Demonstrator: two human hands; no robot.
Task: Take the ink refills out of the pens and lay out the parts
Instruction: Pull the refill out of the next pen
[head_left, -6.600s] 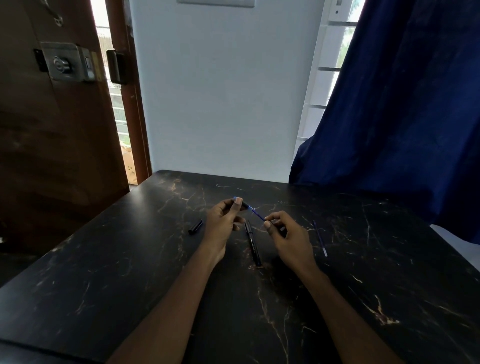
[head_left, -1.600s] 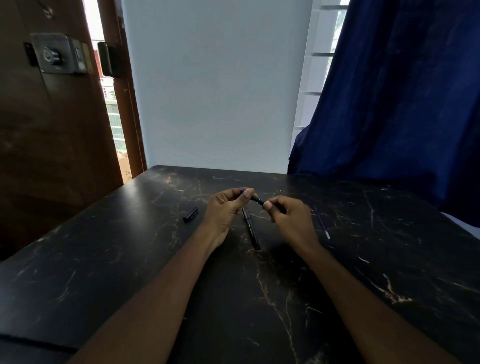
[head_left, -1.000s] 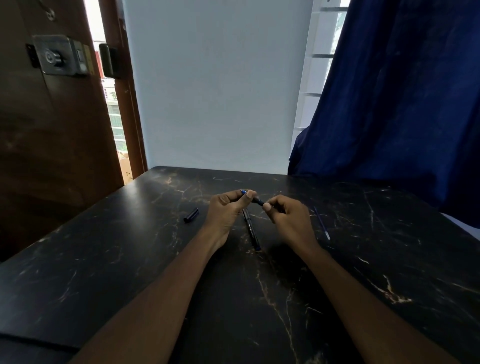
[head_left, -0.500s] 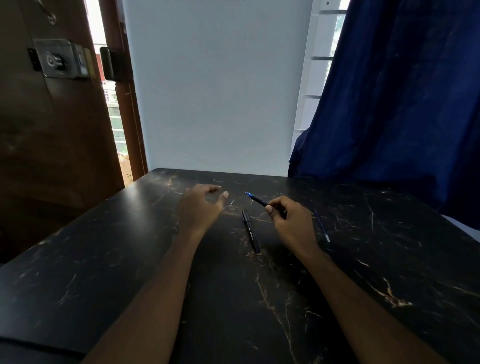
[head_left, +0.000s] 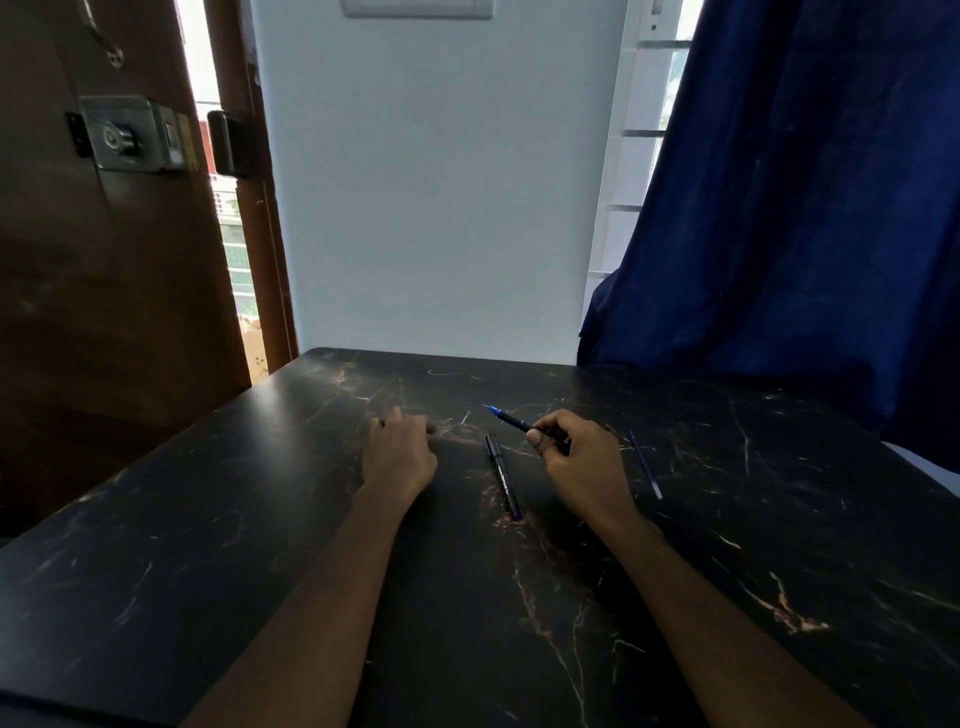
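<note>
My right hand (head_left: 582, 462) pinches a black pen (head_left: 511, 420) near its middle, and the blue tip points up and to the left above the table. A second black pen (head_left: 503, 478) lies lengthwise on the black marble table (head_left: 260, 519) between my hands. To the right of my right hand lies a thin blue ink refill (head_left: 644, 465). My left hand (head_left: 400, 452) is down on the table to the left, over the spot where a small black cap lay. Its fingers point away from me and hide the cap almost fully.
The table's far edge meets a white wall. A dark blue curtain (head_left: 779, 234) hangs at the right, over the table's far right corner. At the left stands a wooden door (head_left: 104, 260) with a metal lock.
My left hand let go of the pen's tip and moved left, down onto the cap's spot. My right hand still holds the pen in about the same place.
</note>
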